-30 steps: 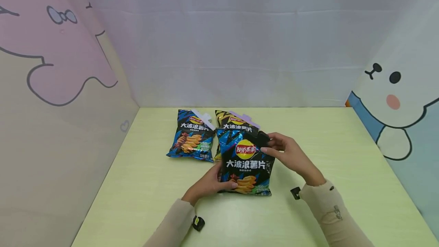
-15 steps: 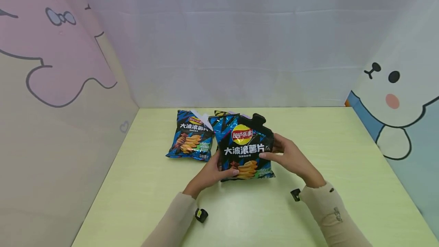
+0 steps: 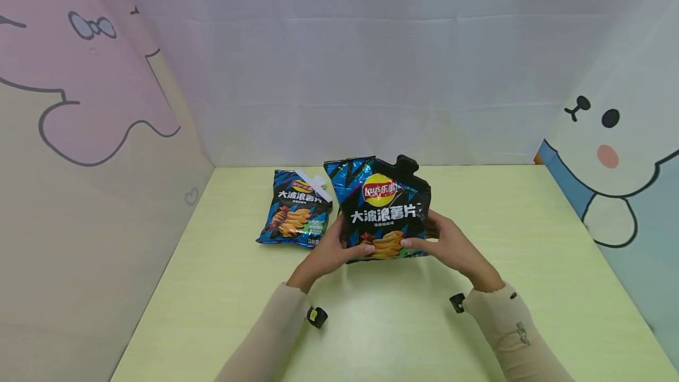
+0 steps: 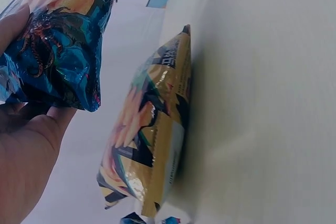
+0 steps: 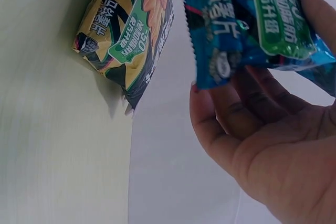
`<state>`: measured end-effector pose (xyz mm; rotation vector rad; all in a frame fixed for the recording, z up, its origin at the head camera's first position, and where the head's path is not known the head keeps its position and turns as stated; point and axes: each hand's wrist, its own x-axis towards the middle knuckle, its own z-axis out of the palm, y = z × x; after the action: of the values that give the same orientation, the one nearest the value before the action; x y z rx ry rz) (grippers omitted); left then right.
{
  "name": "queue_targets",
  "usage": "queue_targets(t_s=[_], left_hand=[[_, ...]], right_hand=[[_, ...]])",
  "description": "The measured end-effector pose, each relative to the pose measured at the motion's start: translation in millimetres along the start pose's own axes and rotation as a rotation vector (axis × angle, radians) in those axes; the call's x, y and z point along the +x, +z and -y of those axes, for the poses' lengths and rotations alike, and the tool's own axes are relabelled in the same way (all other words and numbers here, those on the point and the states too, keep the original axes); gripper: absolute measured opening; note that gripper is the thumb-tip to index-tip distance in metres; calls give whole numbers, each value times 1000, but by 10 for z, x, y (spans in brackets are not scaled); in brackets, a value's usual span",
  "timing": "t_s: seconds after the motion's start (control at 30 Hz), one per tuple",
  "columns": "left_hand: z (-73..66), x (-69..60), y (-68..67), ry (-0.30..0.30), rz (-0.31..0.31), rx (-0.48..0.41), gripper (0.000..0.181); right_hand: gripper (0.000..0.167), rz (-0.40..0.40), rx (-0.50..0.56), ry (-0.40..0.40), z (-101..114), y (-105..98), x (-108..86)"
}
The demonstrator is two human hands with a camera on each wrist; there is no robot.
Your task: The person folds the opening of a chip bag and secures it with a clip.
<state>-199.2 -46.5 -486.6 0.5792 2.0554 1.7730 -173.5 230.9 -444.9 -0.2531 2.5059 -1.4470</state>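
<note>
A blue and black chip bag [image 3: 384,211] is held up off the table between both hands, with a black clip [image 3: 401,173] across its upper right corner. My left hand [image 3: 326,252] grips the bag's lower left side, thumb on the front and fingers behind. On the lower right side, my right hand [image 3: 451,246] grips it the same way. In the left wrist view a gold and black chip bag [image 4: 147,124] lies on the table beyond the held bag; the head view has it hidden behind.
Left of the held bag, another blue chip bag [image 3: 294,211] with a white clip [image 3: 313,185] lies on the pale yellow table [image 3: 223,287]. A white curtain [image 3: 339,75] hangs at the table's back edge.
Both hands have lifted the blue bag up and away, and it now hides the gold bag in the head view. My right hand has gone from the clip corner to the bag's lower right side.
</note>
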Motion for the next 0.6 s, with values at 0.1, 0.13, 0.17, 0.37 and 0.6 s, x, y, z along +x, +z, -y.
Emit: queue_targets(t_s=[0.1, 0.13, 0.17, 0.37, 0.6], left_hand=[[-37, 42, 2, 13, -5, 14, 91], [-49, 55, 2, 9, -12, 24, 93], [-63, 67, 4, 4, -21, 34, 95], [-129, 140, 20, -26, -58, 63, 101], [-176, 238, 45, 9, -49, 54, 95]], right_hand=[[75, -10, 11, 21, 4, -3, 0], [75, -17, 15, 29, 8, -7, -1], [75, -24, 17, 34, 11, -12, -3], [65, -82, 32, 23, 7, -46, -11], [63, -140, 49, 7, 12, -65, -17]])
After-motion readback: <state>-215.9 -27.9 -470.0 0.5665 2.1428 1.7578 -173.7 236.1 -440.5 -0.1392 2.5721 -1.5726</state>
